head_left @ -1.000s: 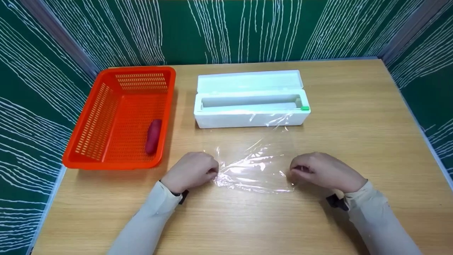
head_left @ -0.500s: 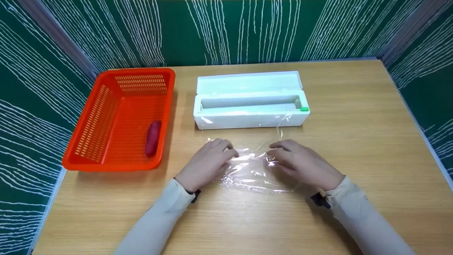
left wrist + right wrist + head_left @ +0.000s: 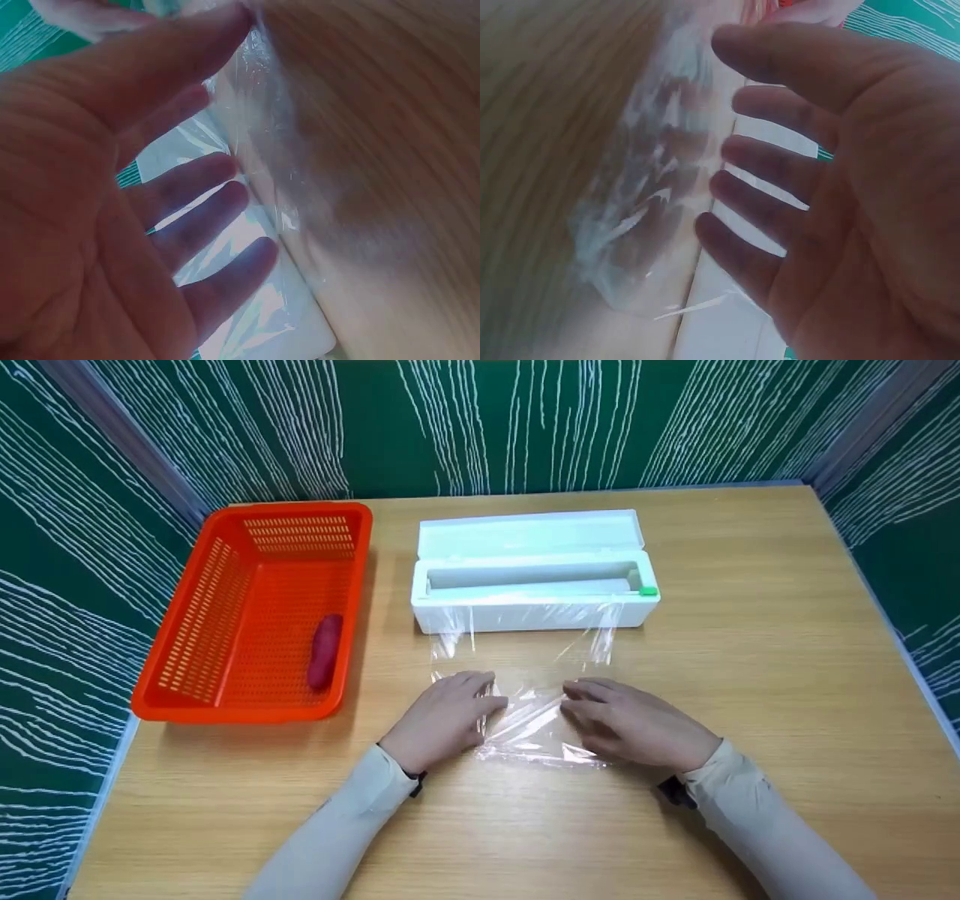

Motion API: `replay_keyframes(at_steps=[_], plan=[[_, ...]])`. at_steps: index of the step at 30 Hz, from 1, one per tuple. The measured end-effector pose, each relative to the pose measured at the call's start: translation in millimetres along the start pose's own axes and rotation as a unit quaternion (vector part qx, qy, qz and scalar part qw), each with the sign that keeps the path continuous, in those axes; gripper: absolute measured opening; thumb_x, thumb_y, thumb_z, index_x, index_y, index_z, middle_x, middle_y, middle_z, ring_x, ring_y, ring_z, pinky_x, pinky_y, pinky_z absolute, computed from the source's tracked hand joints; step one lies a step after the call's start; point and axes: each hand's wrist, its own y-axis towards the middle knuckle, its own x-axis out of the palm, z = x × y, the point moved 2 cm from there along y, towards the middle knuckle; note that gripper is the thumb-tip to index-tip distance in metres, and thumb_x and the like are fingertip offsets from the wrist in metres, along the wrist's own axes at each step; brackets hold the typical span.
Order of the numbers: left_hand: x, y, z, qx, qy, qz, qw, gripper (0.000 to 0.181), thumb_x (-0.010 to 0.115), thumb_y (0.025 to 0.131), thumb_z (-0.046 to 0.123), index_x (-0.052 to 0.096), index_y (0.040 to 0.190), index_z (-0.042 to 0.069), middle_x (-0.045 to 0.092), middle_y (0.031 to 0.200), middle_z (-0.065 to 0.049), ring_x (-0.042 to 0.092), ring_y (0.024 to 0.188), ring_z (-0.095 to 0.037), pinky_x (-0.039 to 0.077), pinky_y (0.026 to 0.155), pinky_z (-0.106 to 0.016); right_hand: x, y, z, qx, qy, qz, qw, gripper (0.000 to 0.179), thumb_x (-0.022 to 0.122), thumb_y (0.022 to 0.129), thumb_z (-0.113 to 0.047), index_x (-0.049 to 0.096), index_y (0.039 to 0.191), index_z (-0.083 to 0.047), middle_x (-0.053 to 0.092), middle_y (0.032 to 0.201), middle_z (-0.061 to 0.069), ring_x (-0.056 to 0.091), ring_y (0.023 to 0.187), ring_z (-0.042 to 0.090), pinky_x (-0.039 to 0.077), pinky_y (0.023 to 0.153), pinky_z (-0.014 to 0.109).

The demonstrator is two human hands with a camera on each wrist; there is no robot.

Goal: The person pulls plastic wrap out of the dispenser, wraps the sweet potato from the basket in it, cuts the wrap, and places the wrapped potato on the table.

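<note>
A sheet of clear plastic wrap (image 3: 525, 724) runs from the white dispenser box (image 3: 532, 616) down onto the wooden table, wrinkled at its near end. The box lid (image 3: 529, 534) stands raised at the back. My left hand (image 3: 446, 720) is over the sheet's left edge; in the left wrist view its fingers (image 3: 217, 195) are spread and fairly straight, with film beside the fingertips. On the right edge lies my right hand (image 3: 637, 724), its fingers (image 3: 772, 165) apart and extended against the film in the right wrist view. Neither hand pinches anything that I can see.
An orange plastic basket (image 3: 255, 711) stands at the left of the table. Inside it, near the right wall, lies a dark red sausage-shaped item (image 3: 325, 652). A green slider (image 3: 648, 592) sits at the box's right end. Green panels (image 3: 525, 427) with white streaks enclose the table's back and sides.
Both hands have let go of the sheet's near corners and moved inward and forward over it, their fingers unfolding. Over the last half second they shifted only slightly. Box and basket stay put.
</note>
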Motion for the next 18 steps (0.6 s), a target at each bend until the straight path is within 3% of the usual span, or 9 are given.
replay_keyframes(at_steps=[4, 12, 18], plan=[[-1.3, -1.4, -0.5, 0.010, -0.003, -0.018, 0.9998, 0.052, 0.086, 0.083, 0.019, 0.070, 0.133, 0.021, 0.050, 0.155, -0.014, 0.045, 0.144, -0.033, 0.039, 0.116, -0.049, 3, -3.8, 2, 0.020, 0.009, -0.022, 0.9995, 0.054, 0.079, 0.091, -0.023, 0.063, 0.139, -0.003, 0.049, 0.154, 0.022, 0.046, 0.142, 0.042, 0.041, 0.113, 0.055], [-4.4, -4.4, -2.3, 0.014, -0.013, -0.043, 0.9989, 0.056, 0.089, 0.082, 0.025, 0.069, 0.133, 0.020, 0.045, 0.159, -0.013, 0.042, 0.147, -0.031, 0.038, 0.117, -0.050, 4, -7.3, 1, 0.021, 0.018, -0.022, 0.9994, 0.055, 0.081, 0.090, -0.024, 0.064, 0.138, -0.003, 0.047, 0.156, 0.020, 0.045, 0.142, 0.041, 0.040, 0.114, 0.056], [-5.4, -7.2, -4.6, 0.032, -0.031, -0.022, 0.9987, 0.049, 0.089, 0.081, 0.024, 0.072, 0.127, 0.019, 0.053, 0.150, -0.010, 0.045, 0.142, -0.028, 0.040, 0.114, -0.048, 2, -12.1, 0, 0.005, 0.012, -0.011, 0.9999, 0.055, 0.082, 0.089, -0.024, 0.065, 0.138, -0.005, 0.047, 0.156, 0.019, 0.045, 0.143, 0.041, 0.039, 0.114, 0.057]])
